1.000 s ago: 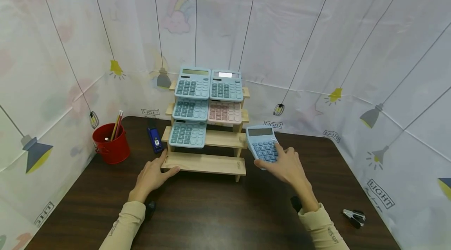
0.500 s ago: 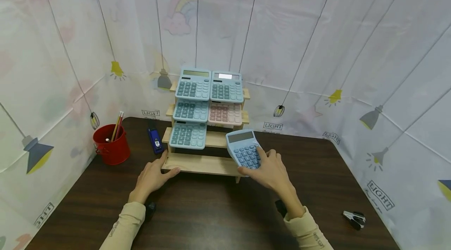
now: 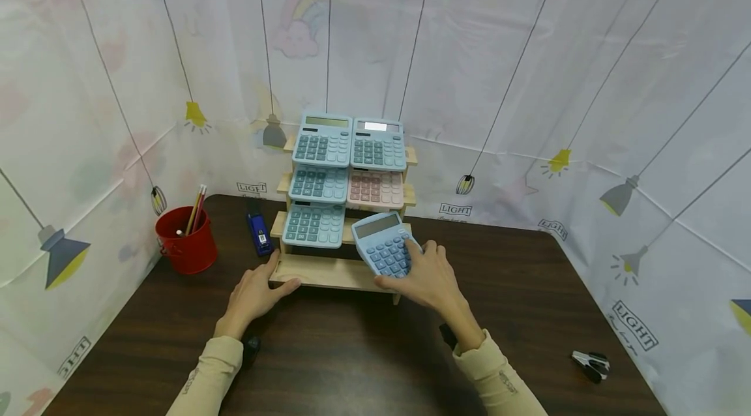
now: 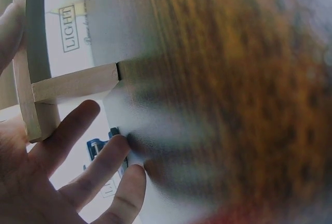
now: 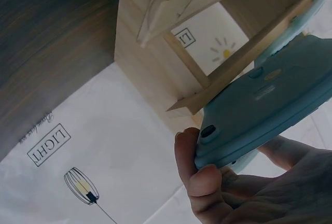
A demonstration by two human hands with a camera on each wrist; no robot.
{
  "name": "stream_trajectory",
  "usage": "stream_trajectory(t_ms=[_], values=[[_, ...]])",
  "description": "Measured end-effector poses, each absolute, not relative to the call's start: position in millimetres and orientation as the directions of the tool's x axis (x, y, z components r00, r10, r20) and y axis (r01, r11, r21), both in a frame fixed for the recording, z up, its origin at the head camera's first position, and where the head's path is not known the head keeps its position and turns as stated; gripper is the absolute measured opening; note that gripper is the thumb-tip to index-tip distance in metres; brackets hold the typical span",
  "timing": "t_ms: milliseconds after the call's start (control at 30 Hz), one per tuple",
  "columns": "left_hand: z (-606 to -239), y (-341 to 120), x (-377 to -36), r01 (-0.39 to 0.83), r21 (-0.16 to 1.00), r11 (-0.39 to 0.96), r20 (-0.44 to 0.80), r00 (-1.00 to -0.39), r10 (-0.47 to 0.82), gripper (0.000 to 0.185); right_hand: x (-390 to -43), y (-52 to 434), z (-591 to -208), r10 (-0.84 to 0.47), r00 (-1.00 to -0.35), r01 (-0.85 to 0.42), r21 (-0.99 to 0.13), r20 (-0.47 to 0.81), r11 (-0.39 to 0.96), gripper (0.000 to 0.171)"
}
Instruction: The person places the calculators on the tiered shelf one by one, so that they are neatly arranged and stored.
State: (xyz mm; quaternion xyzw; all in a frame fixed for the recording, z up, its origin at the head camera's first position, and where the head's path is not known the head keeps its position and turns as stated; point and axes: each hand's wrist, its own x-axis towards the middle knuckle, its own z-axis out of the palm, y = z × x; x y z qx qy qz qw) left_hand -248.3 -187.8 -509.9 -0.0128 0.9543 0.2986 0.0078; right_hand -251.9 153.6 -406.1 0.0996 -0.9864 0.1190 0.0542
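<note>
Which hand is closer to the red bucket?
Left. The left hand rests at the wooden stand's bottom left corner, just right of the red bucket. The right hand is farther right, holding a blue calculator.

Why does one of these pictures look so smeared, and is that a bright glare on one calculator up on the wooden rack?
Left wrist view: the dark wooden tabletop is blurred, while the left hand and the pale wooden tiered rack stay fairly sharp. Head view: evenly lit, with a white glare on the top right blue calculator's screen; the backdrop lines bow. Right wrist view: sharp on the light blue calculator gripped by the right hand.
</note>
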Motion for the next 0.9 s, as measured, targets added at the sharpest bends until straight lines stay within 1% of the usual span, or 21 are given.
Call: stream_trajectory(t_ms=[167,500,800,900], values=[[-510.1,-188.2,-248.9,-0.032,0.569,0.821,-0.024,-0.999,-0.022,0.109,-259.1,145.5,-407.5,-0.184,-0.969,-0.216,-0.205,0.164,0.955,0.11],[-509.4,-187.4,-249.9,-0.028,0.563,0.826,-0.019,-1.0,-0.02,0.107,-275.3,130.6,-415.7,-0.114,-0.972,-0.155,-0.193,0.206,0.969,0.114],[-509.6,-186.0,-247.8,-0.039,0.573,0.819,-0.04,-0.999,-0.02,0.109,-281.3,115.2,-423.3,-0.044,-0.964,-0.103,-0.215,0.263,0.971,0.116],[-509.6,-186.0,-248.1,-0.046,0.576,0.816,-0.042,-0.999,-0.026,0.109,-283.2,110.2,-424.0,-0.03,-0.966,-0.087,-0.21,0.258,0.974,0.118]])
